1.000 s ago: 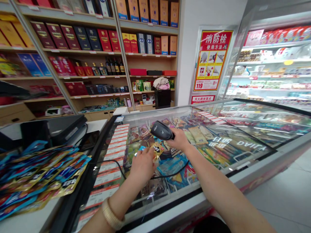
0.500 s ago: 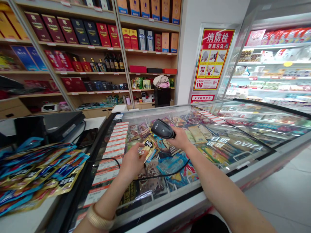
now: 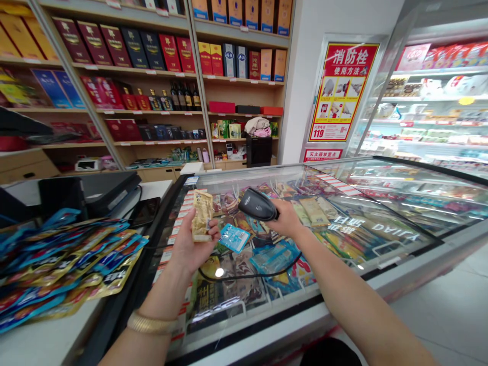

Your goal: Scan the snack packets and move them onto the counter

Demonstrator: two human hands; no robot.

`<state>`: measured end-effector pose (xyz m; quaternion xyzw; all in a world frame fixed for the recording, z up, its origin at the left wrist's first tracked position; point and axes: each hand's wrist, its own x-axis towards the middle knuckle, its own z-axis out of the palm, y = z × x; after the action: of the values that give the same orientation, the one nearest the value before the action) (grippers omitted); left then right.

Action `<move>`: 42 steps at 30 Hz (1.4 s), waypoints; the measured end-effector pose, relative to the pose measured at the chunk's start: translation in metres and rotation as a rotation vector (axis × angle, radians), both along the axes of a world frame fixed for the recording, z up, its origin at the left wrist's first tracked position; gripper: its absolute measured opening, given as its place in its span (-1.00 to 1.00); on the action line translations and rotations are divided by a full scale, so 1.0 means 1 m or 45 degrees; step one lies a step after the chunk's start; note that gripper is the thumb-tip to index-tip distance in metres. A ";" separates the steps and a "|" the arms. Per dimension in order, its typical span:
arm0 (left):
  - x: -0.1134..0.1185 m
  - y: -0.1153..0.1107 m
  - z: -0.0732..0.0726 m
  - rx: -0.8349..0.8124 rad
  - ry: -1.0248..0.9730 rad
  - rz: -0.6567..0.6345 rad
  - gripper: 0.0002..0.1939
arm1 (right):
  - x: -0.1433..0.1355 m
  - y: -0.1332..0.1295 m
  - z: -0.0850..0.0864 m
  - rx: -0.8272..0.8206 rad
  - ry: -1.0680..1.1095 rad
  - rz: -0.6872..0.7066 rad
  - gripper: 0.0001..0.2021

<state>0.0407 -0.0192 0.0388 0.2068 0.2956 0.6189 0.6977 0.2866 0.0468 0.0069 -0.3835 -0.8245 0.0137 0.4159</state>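
Note:
My left hand (image 3: 193,244) grips a small gold snack packet (image 3: 202,215), raised above the glass lid of the chest freezer with its printed back facing me. A black barcode scanner (image 3: 257,204) is held in my right hand (image 3: 286,218), its head pointing left toward the packet. Between the two hands, a blue snack packet (image 3: 234,237) lies flat on the glass. The scanner's black cable (image 3: 247,277) loops across the lid. Under the glass, several wrapped ice creams (image 3: 274,256) show. On the counter at left is a pile of gold and blue snack packets (image 3: 76,259).
The chest freezer's frame (image 3: 282,323) runs along my front. A dark phone-like slab (image 3: 147,211) and a black machine (image 3: 95,190) sit on the left counter (image 3: 82,330). Shelves of boxed bottles (image 3: 137,48) line the back wall. A lit display fridge (image 3: 438,101) stands at right.
My left hand has lifted the gold packet off the glass, moved it left and turned it upright. The blue packet beneath is now uncovered. The scanner stays nearly in place.

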 end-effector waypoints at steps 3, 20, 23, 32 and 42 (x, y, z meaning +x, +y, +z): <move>-0.005 0.004 -0.005 0.009 0.029 -0.017 -0.70 | -0.004 -0.005 0.004 -0.025 -0.011 0.051 -0.83; -0.018 0.011 -0.007 -0.029 0.164 0.086 -0.47 | -0.014 -0.013 0.005 -0.185 -0.259 0.273 -0.82; -0.018 0.012 -0.008 -0.027 0.188 0.079 -0.47 | -0.014 -0.014 0.005 -0.182 -0.257 0.282 -0.83; -0.017 0.013 -0.011 -0.004 0.187 0.047 -0.50 | -0.014 -0.013 0.003 -0.191 -0.234 0.308 -0.82; -0.018 0.013 -0.011 0.014 0.185 0.032 -0.51 | -0.015 -0.013 0.005 -0.183 -0.230 0.317 -0.83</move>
<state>0.0229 -0.0066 0.0275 0.2514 0.3446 0.6125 0.6655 0.2718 0.0335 0.0115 -0.3070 -0.8965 0.0895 0.3067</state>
